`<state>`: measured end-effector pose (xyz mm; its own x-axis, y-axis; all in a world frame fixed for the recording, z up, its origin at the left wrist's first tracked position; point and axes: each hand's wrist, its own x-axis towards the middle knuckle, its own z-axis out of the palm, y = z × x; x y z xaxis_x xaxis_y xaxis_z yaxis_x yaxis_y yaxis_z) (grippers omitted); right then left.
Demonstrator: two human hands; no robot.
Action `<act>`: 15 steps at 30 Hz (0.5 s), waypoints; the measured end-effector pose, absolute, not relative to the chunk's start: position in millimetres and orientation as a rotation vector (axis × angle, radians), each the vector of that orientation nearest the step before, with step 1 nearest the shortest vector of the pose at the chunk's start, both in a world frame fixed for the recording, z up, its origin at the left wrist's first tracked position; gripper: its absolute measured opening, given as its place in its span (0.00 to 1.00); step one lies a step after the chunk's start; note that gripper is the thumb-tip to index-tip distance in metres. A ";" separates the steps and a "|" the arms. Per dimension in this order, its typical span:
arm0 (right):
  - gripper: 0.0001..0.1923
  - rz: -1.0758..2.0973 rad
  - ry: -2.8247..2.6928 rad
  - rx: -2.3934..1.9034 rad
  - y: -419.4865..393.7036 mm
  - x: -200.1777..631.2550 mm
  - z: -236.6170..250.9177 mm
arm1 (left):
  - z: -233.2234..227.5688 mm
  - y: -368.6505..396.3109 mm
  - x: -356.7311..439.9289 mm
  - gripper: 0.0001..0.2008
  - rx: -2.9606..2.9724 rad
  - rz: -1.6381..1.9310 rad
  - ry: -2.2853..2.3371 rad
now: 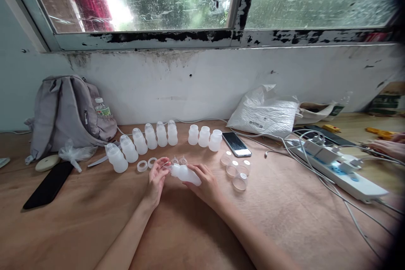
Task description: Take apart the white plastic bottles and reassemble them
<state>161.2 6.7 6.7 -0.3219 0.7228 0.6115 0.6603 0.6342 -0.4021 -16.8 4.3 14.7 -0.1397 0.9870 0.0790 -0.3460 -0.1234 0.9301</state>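
Observation:
A frosted baby bottle lies tilted in my right hand, whose fingers wrap around its base end. Its mouth points left toward my left hand. My left fingers pinch a small clear piece, perhaps a teat, at the bottle's mouth; whether it touches is unclear. Just behind the bottle stand two clear teats. Two white collar rings lie left of my left hand, one partly hidden. Several capped bottles stand behind in a curved row, and three uncapped bottles stand to their right.
Several clear caps lie right of my hands, near a phone. A power strip with tangled cables lies farther right, by another person's hand. A grey backpack, a black phone-like slab and a plastic bag also lie about.

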 end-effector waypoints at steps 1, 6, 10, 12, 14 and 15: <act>0.22 0.095 -2.054 -1.076 6.6 161.3 7.0 | 14.2 4.2 -16.6 0.16 0.954 1.515 1.022; 0.21 0.124 -2.068 -1.092 6.6 162.2 8.8 | 17.7 2.8 -17.4 0.20 0.969 1.412 1.069; 0.22 0.175 -2.066 -1.086 6.3 161.8 9.4 | 19.2 1.7 -17.2 0.19 0.919 1.423 1.001; 0.22 0.175 -2.066 -1.061 5.1 160.9 10.5 | 17.0 2.1 -16.5 0.18 0.912 1.411 1.108; 0.21 0.248 -2.051 -1.051 3.0 159.9 13.2 | 14.4 2.8 -16.0 0.19 0.925 1.419 1.167; 0.21 0.340 -2.031 -1.058 1.8 159.4 15.2 | 13.5 3.0 -16.1 0.19 0.934 1.434 1.156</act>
